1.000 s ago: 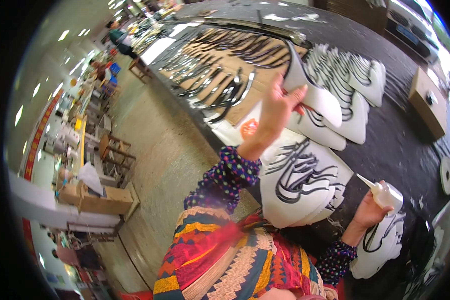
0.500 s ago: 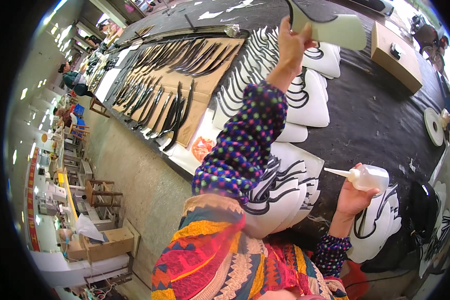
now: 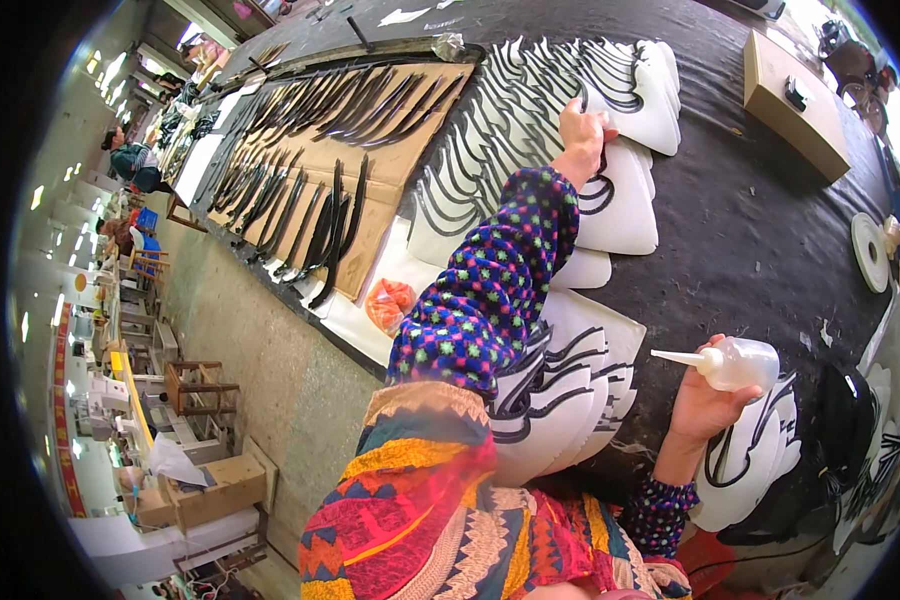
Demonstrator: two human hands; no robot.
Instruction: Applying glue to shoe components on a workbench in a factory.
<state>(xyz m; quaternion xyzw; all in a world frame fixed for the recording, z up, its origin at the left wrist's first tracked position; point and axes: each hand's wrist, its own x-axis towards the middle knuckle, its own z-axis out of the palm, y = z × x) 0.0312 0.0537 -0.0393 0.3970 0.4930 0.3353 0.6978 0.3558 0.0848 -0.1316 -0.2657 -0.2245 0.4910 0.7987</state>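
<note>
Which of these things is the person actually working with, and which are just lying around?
Apparently part of the work:
Clear squeeze bottle, held in the right hand
White, black-edged pieces, with the left hand at them
Black curved strips, probably

Seemingly just lying about:
Cardboard box
White reel
Orange bundle

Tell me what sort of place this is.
Probably a factory workshop: white pieces lie in overlapping rows on a large black table, with dark strips laid out on cardboard beside them.
</note>
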